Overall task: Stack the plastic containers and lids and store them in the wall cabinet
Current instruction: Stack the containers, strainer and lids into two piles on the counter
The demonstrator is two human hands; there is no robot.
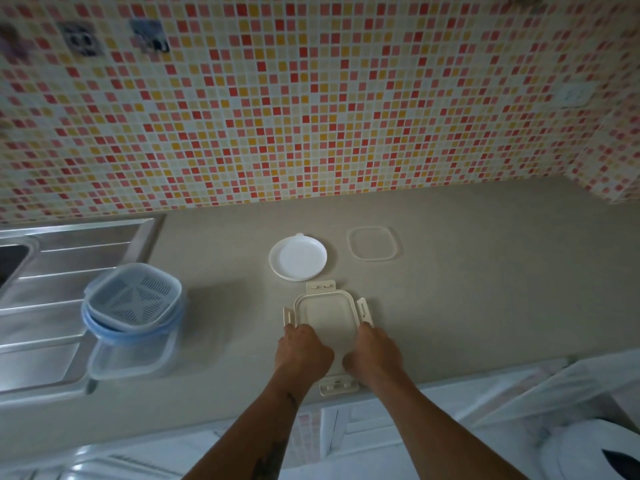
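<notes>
A cream rectangular lid (325,315) with clip flaps lies flat on the beige counter near its front edge. My left hand (303,351) grips its left side and my right hand (375,351) grips its right side. Behind it lies a round white lid (298,258). A clear, rounded square lid (372,243) rests further right. At the left, a pale blue strainer basket (133,297) sits nested in stacked blue-rimmed clear containers (131,355). The wall cabinet is out of view.
A steel sink drainboard (52,306) borders the counter (485,306) on the left. A mosaic tiled wall (311,98) rises behind, with a corner at the right. White cabinet fronts (381,427) lie below the counter edge.
</notes>
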